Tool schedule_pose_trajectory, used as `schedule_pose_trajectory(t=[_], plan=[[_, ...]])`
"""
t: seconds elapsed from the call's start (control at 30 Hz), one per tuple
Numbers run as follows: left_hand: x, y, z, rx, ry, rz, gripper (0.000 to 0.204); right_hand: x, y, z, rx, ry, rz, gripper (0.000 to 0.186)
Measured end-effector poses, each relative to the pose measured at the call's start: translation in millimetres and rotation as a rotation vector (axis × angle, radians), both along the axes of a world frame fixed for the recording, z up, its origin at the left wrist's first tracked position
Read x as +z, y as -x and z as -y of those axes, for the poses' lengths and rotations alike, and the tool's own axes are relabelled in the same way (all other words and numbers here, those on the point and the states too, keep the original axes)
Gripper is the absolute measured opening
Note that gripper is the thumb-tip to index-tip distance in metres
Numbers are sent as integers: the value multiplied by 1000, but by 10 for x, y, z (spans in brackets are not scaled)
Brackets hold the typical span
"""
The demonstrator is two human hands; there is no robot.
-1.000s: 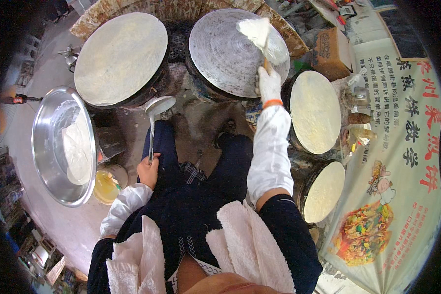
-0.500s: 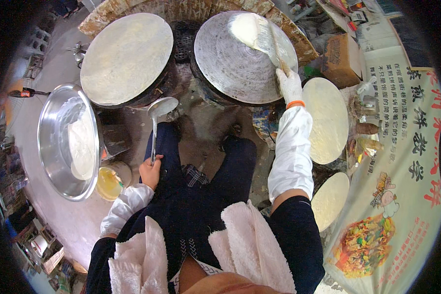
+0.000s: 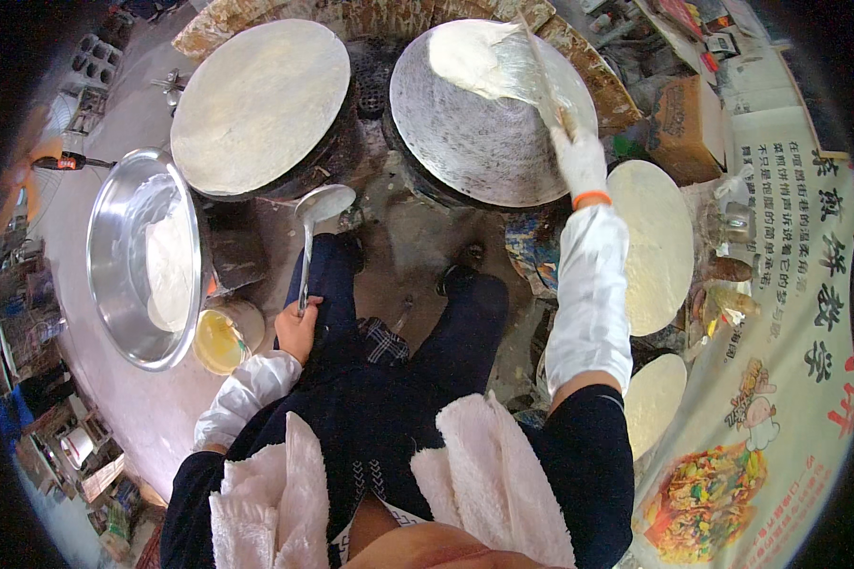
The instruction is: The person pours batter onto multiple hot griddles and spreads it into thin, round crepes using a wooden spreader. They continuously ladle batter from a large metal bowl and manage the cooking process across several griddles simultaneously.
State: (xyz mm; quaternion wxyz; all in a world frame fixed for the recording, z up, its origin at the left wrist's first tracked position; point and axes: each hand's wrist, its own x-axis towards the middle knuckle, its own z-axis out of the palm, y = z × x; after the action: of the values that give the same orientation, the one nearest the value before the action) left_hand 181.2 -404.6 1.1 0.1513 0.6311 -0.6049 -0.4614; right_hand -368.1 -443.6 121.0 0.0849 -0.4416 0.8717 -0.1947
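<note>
My right hand (image 3: 582, 161), in a white glove, grips the handle end of a long flat batter spreader (image 3: 539, 76). Its blade lies across the right part of a round griddle (image 3: 455, 142), against a thick patch of white batter (image 3: 470, 59) near the far edge. Thin streaks of batter trail beside the blade. In my bare left hand (image 3: 297, 330), resting by my left thigh, is the handle of a metal ladle (image 3: 326, 203) held bowl up. On the left, a second griddle carries a thin pale sheet of batter (image 3: 261, 106).
A steel basin (image 3: 98, 275) of batter stands at the left, beside a small tub of yellow liquid (image 3: 220, 345). To my right lie two pale round flatbreads (image 3: 649, 248), one nearer me. Beyond are a cardboard box (image 3: 685, 123), bottles and a printed banner (image 3: 788, 313).
The spreader has swung to stand more upright, and the batter patch has shifted and widened leftward on the griddle. My left hand keeps hold of the ladle. The whole view has shifted slightly.
</note>
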Motion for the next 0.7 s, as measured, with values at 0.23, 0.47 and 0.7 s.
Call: schedule_pose_trajectory(t=[0.23, 0.47, 0.7], plan=[[-126, -34, -59, 52, 36, -17, 21, -270, 134, 281, 277, -90, 343, 46], [-86, -9, -91, 114, -2, -8, 21, -20, -307, -450, 353, 41, 472, 41], [133, 154, -48, 69, -90, 119, 21, -237, 426, 683, 311, 10, 10, 51]])
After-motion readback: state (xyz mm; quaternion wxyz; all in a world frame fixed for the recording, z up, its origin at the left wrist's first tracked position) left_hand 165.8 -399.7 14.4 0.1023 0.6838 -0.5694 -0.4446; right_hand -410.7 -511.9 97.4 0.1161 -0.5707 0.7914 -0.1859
